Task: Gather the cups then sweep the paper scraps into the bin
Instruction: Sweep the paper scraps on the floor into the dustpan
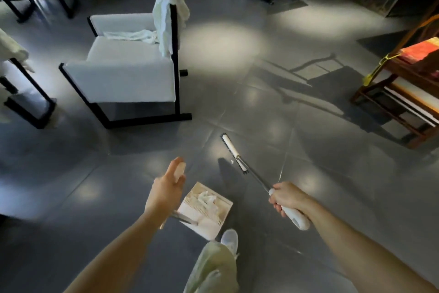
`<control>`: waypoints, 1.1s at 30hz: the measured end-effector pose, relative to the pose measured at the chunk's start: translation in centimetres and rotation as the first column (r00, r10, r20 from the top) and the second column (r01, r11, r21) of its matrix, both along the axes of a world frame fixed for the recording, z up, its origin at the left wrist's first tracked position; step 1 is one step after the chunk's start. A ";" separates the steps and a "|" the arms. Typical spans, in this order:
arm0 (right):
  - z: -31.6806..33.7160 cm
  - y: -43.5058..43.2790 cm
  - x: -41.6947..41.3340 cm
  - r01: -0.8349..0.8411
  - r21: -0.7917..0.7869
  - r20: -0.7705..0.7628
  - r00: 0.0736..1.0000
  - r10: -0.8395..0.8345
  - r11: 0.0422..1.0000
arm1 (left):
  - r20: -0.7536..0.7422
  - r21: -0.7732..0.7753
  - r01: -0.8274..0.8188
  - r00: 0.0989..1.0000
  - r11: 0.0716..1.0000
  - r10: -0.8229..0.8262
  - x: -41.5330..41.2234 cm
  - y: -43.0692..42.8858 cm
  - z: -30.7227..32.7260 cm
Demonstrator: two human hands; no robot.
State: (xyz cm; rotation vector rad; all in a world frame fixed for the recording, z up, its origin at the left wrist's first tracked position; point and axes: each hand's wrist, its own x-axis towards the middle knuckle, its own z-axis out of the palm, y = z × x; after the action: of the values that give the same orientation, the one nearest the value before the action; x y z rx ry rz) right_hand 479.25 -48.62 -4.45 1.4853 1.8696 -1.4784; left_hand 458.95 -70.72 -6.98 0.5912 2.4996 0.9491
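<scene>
White dustpan (206, 215) on the grey tile floor (308, 197), crumpled paper scraps (209, 200) inside, just below the left hand (166, 188). Left fingers stretched out, close together, blurred. Right hand (285, 197) wrapped round the broom grip (298, 219). Brush head (231, 147) on the floor, small scrap (232, 161) beside it.

Legible text, labels, brands, numbers, signs: 0 entries.
Item 1, white broom (234, 150): plain surface, no marking readable.
Item 2, white dustpan (225, 202): plain surface, no marking readable.
Item 3, red-orange cushion (420, 51) at right: patterned (too blurred to tell lettering from weave).
</scene>
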 end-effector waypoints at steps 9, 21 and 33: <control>-2.9 11.7 -7.8 -0.185 0.039 0.124 0.976 0.179 0.982 | 0.053 -0.027 0.002 0.999 1.000 0.000 -6.3 10.6 -2.6; -0.7 11.3 -15.0 -0.448 -0.240 0.279 0.818 0.503 0.861 | 0.053 -0.015 0.013 0.999 1.000 -0.012 -10.3 16.2 -3.1; 8.1 14.2 -13.1 -0.351 -0.336 0.135 0.900 0.414 0.874 | -0.004 -0.068 -0.087 0.996 0.994 0.087 -3.4 12.2 -0.6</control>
State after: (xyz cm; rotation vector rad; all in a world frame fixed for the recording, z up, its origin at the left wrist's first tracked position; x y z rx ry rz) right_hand 466.17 -34.44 3.66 1.0047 1.6096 -1.2960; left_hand 455.54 -58.56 -7.57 0.4650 2.5659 0.8900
